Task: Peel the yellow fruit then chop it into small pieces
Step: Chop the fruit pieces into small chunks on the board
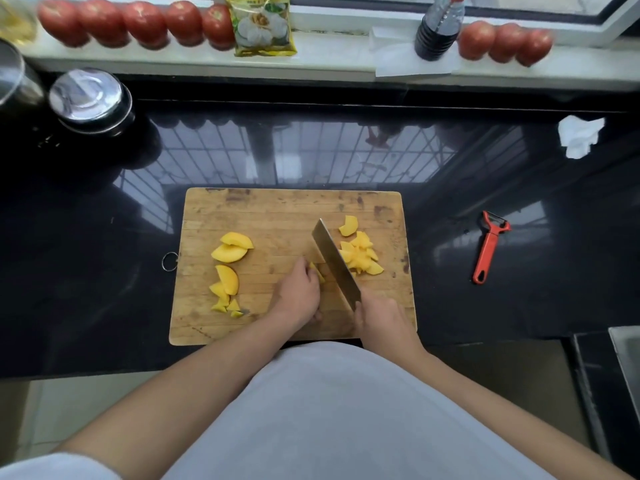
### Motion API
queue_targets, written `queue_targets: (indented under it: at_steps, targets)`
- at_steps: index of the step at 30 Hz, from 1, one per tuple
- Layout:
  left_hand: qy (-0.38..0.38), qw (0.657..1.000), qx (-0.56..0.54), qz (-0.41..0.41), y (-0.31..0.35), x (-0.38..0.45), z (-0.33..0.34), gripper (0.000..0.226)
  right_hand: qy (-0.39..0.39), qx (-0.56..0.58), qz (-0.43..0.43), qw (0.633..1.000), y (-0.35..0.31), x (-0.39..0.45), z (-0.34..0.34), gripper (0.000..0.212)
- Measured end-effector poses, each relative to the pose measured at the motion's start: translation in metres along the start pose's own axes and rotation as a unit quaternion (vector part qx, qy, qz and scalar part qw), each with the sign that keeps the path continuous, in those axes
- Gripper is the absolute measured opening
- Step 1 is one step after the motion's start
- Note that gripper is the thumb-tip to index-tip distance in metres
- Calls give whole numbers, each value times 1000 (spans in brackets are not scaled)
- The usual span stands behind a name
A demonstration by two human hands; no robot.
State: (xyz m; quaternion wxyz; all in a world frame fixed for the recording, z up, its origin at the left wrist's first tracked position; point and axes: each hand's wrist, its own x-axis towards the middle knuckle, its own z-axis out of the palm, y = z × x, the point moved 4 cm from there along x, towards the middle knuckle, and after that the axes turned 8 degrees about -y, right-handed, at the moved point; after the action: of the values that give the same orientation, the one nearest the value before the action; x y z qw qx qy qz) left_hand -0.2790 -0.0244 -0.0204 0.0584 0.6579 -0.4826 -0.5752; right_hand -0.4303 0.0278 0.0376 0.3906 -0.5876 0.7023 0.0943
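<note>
A wooden cutting board (270,209) lies on the black counter. Peeled yellow fruit wedges (231,252) and a few small bits (225,304) sit on its left side. A heap of small chopped pieces (360,254) lies on its right side. My right hand (379,322) grips the handle of a cleaver (334,263), its blade standing on the board beside the heap. My left hand (299,294) has curled fingers holding down a yellow fruit piece (317,270) right against the blade's left face; most of that piece is hidden.
A red peeler (488,247) lies on the counter right of the board, a crumpled tissue (579,136) farther back. A steel lidded pot (90,100) stands back left. Tomatoes (138,24), a snack bag (263,26) and a dark sauce bottle (438,29) line the windowsill. A sink edge (627,355) shows at right.
</note>
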Motion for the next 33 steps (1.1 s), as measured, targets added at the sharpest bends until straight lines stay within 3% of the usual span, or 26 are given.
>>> queue_targets:
  at_steps: [7,18,25,33]
  targets:
    - [32,998,43,33,-4,3,-1,18,-41,-104,-56,992,-11,-12,2,11]
    - [19,999,13,22,0,1,-1,17,-101,-104,-30,989,-10,-18,2,11]
    - [17,1000,3,18,2,0,-1,21,-47,-84,-49,994,-41,7,-4,11]
    - [4,1000,-22,21,-13,2,-2,17,-3,-42,-58,997,-20,-5,-3,8]
